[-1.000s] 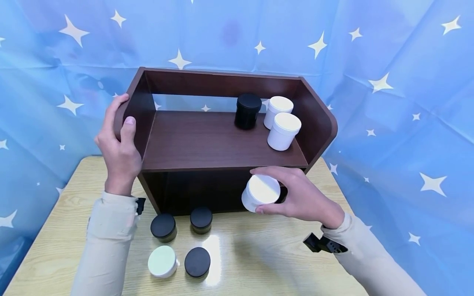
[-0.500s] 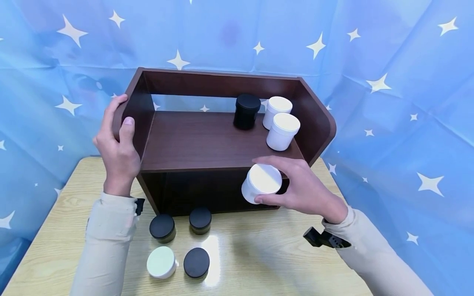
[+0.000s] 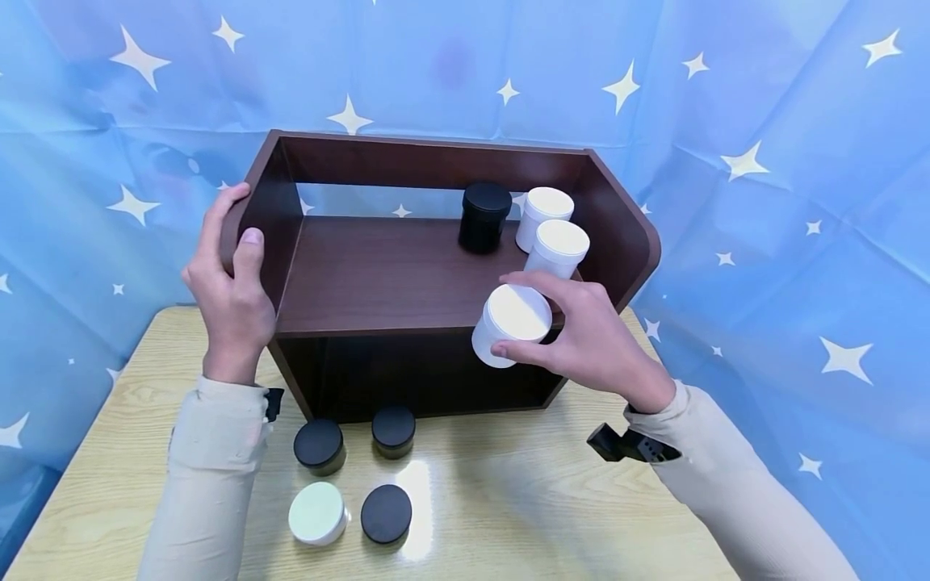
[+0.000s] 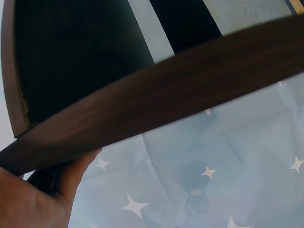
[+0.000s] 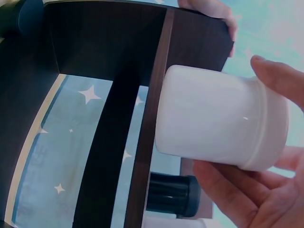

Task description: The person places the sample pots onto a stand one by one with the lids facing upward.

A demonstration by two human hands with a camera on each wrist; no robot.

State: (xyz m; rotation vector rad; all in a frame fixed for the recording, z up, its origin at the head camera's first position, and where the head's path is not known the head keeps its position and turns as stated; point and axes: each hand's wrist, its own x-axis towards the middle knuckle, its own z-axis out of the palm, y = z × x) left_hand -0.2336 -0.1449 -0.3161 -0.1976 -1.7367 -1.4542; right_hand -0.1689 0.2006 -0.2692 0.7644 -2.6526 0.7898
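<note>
My right hand pinches a white lidded jar between thumb and fingers, at the front edge of the upper board of a dark brown shelf unit. In the right wrist view the same jar lies across the picture, thumb on one side and fingers on the other. My left hand grips the unit's left side panel, thumb inside and fingers outside; the left wrist view shows this hand at the panel's edge. Two white jars and a black jar stand on the upper board, towards the right.
On the wooden table in front of the unit stand several low round containers: black-lidded ones and one with a pale green lid. A dark cylinder shows at the right wrist view's corner. A blue star-patterned curtain hangs behind.
My right hand has raised the white jar from below the upper board's front edge to overlap it, now partly covering the nearer standing white jar. The left hand stays on the side panel.
</note>
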